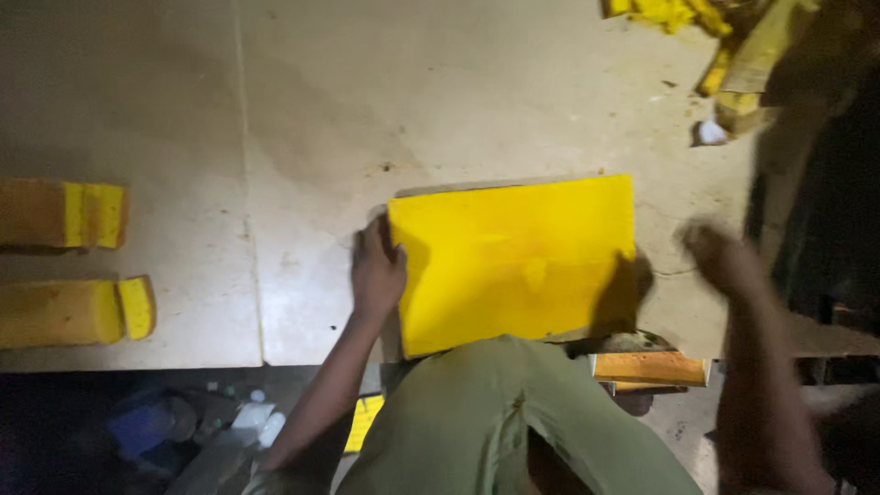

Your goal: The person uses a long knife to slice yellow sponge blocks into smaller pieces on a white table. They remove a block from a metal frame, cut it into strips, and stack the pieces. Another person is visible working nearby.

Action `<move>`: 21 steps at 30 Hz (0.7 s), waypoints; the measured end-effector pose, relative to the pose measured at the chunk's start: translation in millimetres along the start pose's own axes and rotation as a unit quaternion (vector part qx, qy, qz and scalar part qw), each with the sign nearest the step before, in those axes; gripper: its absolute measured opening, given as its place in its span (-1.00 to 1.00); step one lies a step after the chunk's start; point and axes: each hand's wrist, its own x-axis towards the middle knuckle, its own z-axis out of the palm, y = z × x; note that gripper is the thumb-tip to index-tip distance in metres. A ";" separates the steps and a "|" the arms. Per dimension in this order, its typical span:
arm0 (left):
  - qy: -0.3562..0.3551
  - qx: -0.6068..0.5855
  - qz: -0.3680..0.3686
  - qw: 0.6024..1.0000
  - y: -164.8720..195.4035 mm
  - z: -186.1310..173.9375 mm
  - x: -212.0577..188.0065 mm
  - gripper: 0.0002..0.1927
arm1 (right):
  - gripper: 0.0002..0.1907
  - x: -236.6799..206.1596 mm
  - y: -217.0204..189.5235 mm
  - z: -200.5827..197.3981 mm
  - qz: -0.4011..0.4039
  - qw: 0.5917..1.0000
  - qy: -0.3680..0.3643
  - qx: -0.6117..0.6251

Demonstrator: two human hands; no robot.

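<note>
A bright yellow rectangular sheet [518, 259] lies flat on the pale worktable [367, 110], its near edge at the table's front. My left hand [376, 272] rests on the sheet's left edge, fingers pressed against it. My right hand [722, 255] hovers to the right of the sheet, blurred by motion and apart from it; whether its fingers hold anything cannot be told. My knee in green trousers [495, 412] is raised just below the sheet.
Two yellow and orange blocks [64, 214] [78, 312] sit at the table's left edge. Yellow scraps [674, 13] and strips lie at the far right corner. An orange board [651, 368] sits under the table front. Clutter covers the dark floor at lower left.
</note>
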 end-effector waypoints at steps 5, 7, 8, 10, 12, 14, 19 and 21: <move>-0.049 -0.067 0.094 0.992 -15.0 17.5 42.6 -0.28 | -0.56 -84.9 -26.6 102.1 0.206 0.964 -0.080 0.147; -0.193 -0.119 -0.029 0.974 -23.2 17.1 71.4 -0.42 | -0.50 -96.8 -31.7 103.8 0.217 0.974 -0.038 0.053; -0.262 -0.146 -0.087 0.950 -26.6 16.7 79.6 -0.48 | -0.53 -98.6 -32.4 99.8 0.219 0.973 -0.025 0.067; -0.149 -0.028 0.077 0.985 -36.5 11.0 78.4 -0.60 | -0.56 -98.3 -29.8 89.9 0.216 0.972 0.003 0.092; -0.140 0.132 0.207 0.959 -51.2 -0.8 50.0 -0.60 | -0.59 -97.2 -22.9 82.7 0.200 0.966 0.000 0.164; -0.227 0.320 0.310 0.866 -70.0 -15.8 1.2 -0.46 | -0.63 -96.5 -14.4 80.3 0.191 0.961 0.006 0.201; -0.372 0.229 0.448 0.780 -123.4 -49.3 -99.8 -0.32 | -0.63 -93.2 -6.5 76.8 0.167 0.971 0.032 0.170; -0.472 0.172 0.396 0.769 -132.6 -35.2 -78.0 -0.31 | -0.62 -90.6 -11.8 69.6 0.149 0.972 0.019 0.179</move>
